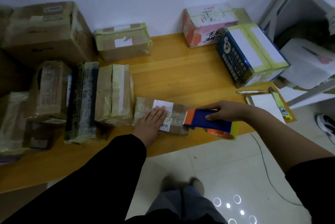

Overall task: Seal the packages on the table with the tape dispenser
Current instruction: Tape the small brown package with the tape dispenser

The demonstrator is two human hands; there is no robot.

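Your left hand [151, 124] lies flat, fingers straight and together, pressing the small package [178, 119] down at the near edge of the table [181, 78]. Your right hand [224, 111] has its fingers wrapped round the handle of the tape dispenser [204, 120], whose orange head meets the package's right end. The step in hand appears to be starting a strip here. The next move likely calls for a steady draw across the top, with your left hand shifted out of the path. Farther off, the row of packages [114, 93] and the boxes by the wall [123, 42] look taped.
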